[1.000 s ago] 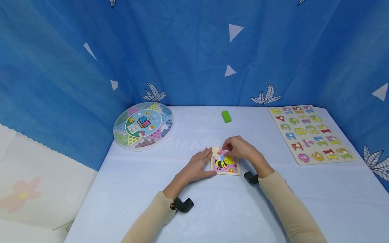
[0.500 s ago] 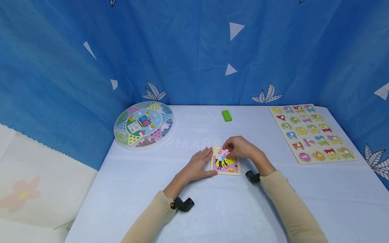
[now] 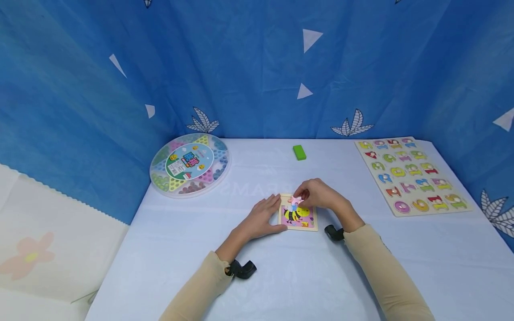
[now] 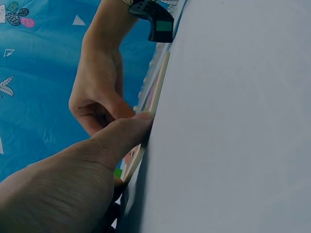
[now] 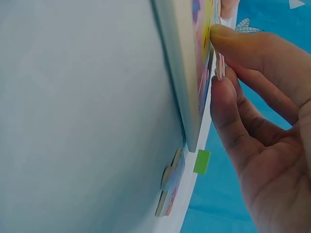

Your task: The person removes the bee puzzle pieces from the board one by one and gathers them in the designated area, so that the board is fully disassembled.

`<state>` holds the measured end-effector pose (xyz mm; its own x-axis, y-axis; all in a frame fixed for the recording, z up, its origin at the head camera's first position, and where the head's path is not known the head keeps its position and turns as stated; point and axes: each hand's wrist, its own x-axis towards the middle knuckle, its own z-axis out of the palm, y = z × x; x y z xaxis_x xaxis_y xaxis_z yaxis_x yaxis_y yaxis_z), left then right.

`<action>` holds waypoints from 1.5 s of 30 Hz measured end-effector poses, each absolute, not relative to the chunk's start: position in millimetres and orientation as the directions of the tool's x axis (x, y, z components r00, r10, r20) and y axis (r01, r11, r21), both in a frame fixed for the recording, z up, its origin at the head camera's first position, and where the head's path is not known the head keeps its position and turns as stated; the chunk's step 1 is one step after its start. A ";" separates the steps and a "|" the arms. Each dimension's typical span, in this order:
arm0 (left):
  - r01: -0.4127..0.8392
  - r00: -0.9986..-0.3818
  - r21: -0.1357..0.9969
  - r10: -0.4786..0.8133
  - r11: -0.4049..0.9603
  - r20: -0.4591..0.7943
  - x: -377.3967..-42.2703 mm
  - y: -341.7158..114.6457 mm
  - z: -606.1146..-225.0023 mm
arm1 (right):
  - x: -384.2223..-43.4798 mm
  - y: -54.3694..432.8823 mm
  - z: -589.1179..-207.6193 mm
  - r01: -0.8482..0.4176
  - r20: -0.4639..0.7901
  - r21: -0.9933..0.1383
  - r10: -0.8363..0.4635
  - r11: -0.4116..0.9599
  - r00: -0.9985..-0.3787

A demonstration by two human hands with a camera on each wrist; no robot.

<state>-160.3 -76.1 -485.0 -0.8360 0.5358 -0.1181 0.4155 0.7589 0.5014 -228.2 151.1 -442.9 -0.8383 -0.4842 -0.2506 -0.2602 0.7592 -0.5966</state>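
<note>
A small square bee jigsaw puzzle in a pale wooden frame (image 3: pixel 316 222) lies on the table, with a yellow and black bee on pink. My left hand (image 3: pixel 259 219) rests along its left side, fingers extended; the thumb (image 4: pixel 138 118) touches the near edge. Over the upper part of the puzzle, my right hand (image 3: pixel 320 196) pinches a pink jigsaw piece (image 3: pixel 296 201) between thumb and fingers. The right wrist view shows that piece (image 5: pixel 220 68) edge-on, close to the puzzle's face. Another jigsaw piece (image 5: pixel 171 183) lies on the table past the frame; in the head view it cannot be seen.
A green block (image 3: pixel 299 152) sits behind the puzzle. A round Chinese checkers set (image 3: pixel 214 178) is at the back left, and a board of colourful number pieces (image 3: pixel 401 213) at the right. Blue cloth (image 3: pixel 261 67) hangs behind the white-covered table (image 3: pixel 293 276).
The pink jigsaw piece has shifted and turned slightly in my right fingers above the puzzle. Both hands stay in nearly the same place, the left one still against the frame.
</note>
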 end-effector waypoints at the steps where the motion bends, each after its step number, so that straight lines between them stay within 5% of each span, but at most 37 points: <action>1: 0.414 -0.836 0.503 0.535 0.759 -0.119 -160.3 -76.0 -485.0 | -228.1 151.4 -442.9 -0.261 -0.247 -0.597 -0.484 0.758 -0.840; 45: 0.426 -0.837 0.503 0.538 0.752 -0.096 -160.7 -76.9 -488.8 | -214.8 195.9 -435.1 -0.311 -0.127 -0.600 -0.471 0.737 -0.873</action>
<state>-160.7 -76.9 -488.8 -0.8375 0.5380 -0.0957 0.4257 0.7522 0.5029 -214.8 195.9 -435.1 -0.8730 -0.4710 -0.1266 -0.3109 0.7374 -0.5997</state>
